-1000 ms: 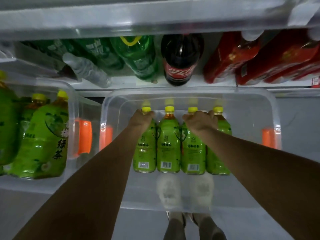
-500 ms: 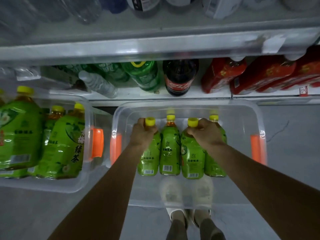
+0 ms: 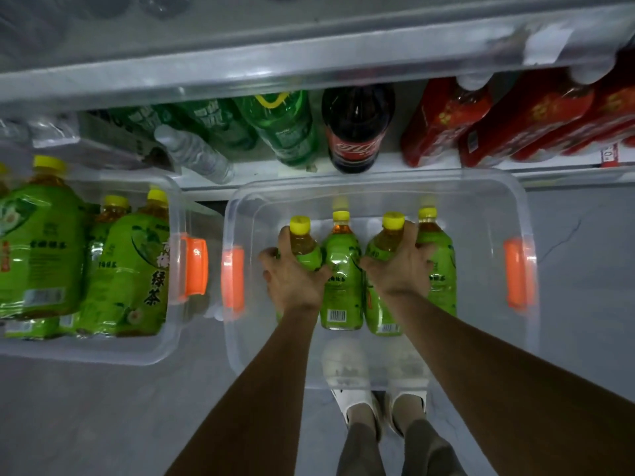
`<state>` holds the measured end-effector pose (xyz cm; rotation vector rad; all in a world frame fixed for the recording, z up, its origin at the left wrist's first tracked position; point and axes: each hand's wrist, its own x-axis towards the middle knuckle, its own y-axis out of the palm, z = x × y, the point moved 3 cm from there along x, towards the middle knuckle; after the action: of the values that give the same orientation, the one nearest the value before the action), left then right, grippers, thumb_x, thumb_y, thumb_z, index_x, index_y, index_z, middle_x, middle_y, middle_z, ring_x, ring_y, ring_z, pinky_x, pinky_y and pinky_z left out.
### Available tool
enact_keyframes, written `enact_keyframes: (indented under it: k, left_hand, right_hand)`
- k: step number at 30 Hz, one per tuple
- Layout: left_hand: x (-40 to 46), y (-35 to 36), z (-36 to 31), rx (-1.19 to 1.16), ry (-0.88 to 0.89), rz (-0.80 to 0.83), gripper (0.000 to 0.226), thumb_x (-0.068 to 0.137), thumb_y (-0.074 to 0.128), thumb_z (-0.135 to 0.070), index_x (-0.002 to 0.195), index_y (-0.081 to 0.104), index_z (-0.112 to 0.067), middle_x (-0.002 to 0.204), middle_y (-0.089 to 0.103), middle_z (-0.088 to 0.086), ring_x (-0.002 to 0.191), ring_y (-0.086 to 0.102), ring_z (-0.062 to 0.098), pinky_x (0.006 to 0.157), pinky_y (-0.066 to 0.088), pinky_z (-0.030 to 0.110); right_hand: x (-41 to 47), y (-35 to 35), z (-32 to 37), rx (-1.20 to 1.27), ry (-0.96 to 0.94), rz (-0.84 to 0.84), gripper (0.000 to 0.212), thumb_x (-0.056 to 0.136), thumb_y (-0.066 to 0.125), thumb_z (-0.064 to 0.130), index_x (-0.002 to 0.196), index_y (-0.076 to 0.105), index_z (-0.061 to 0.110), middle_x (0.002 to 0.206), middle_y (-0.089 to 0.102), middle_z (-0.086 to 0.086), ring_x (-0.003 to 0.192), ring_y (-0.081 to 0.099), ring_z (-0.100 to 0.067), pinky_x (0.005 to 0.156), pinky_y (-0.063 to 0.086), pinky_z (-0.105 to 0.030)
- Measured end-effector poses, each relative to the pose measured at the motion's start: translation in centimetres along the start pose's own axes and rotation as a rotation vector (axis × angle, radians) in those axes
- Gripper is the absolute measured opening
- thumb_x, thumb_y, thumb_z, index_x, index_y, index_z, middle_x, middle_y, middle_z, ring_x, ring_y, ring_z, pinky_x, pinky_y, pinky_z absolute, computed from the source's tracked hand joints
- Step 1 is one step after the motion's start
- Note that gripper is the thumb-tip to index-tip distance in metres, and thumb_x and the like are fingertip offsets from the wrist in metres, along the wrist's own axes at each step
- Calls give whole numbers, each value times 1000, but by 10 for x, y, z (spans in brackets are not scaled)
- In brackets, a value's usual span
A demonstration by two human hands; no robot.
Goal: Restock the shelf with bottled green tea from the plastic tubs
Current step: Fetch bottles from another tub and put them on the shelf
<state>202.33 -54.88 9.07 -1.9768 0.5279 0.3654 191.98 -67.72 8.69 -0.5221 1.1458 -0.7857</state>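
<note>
A clear plastic tub (image 3: 378, 187) with orange handles sits on the floor before the shelf and holds several green tea bottles with yellow caps. My left hand (image 3: 292, 273) grips the leftmost bottle (image 3: 302, 242) around its shoulder. My right hand (image 3: 398, 266) grips the third bottle (image 3: 386, 240) the same way. Between them stands another bottle (image 3: 342, 269), and a further one (image 3: 439, 255) stands at the right. A second tub (image 3: 171, 304) at the left is packed with larger green tea bottles (image 3: 127, 269).
The low shelf (image 3: 343, 173) behind the tubs carries green soda bottles, a water bottle (image 3: 192, 152), a cola bottle (image 3: 355, 132) and red drink packs (image 3: 481, 121). An upper shelf edge (image 3: 309, 67) overhangs. My feet (image 3: 357, 403) stand on grey floor just behind the tub.
Both hands have slid from the bottle tops down onto the shoulders of the two bottles, and those bottles have risen slightly. The view tilted upward a little.
</note>
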Motion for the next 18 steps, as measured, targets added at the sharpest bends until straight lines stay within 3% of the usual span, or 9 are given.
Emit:
enact_keyframes:
  k: [3, 8, 11, 15, 18]
  left_hand:
    - [-1, -8, -5, 16, -50, 43, 92, 71, 84, -28, 146, 32, -37, 130, 41, 13, 113, 54, 42, 93, 46, 49]
    - [-13, -50, 2, -77, 71, 68, 88, 68, 87, -18, 144, 44, -27, 113, 53, 9, 106, 57, 33, 85, 40, 29]
    - [-31, -75, -4, -153, 117, 92, 85, 63, 89, -14, 137, 50, -30, 115, 58, 5, 106, 59, 26, 91, 47, 35]
    - [-60, -117, -23, -327, 85, 127, 75, 61, 92, -7, 114, 53, -42, 109, 67, -1, 98, 65, 17, 91, 52, 35]
    - [-87, -150, -43, -452, 55, 132, 80, 60, 92, 1, 125, 52, -25, 107, 67, 0, 92, 66, 6, 87, 54, 27]
  right_hand:
    - [-2, -8, -3, 34, -2, 19, 81, 71, 83, 36, 134, 32, 27, 125, 43, -18, 113, 52, -42, 79, 46, -43]
    - [-24, -43, -16, 221, -127, 16, 76, 66, 82, 28, 129, 41, 20, 112, 60, -15, 103, 58, -36, 83, 52, -40]
    - [-46, -72, -15, 233, -188, 79, 75, 70, 83, 22, 132, 42, 20, 115, 55, -12, 105, 57, -33, 86, 46, -35]
    - [-77, -125, 0, 278, -290, 120, 68, 69, 85, 23, 118, 40, 37, 113, 58, -7, 104, 58, -28, 89, 51, -41]
    - [-100, -171, 13, 320, -330, 141, 67, 67, 86, 24, 113, 42, 42, 109, 63, -5, 98, 63, -24, 86, 55, -42]
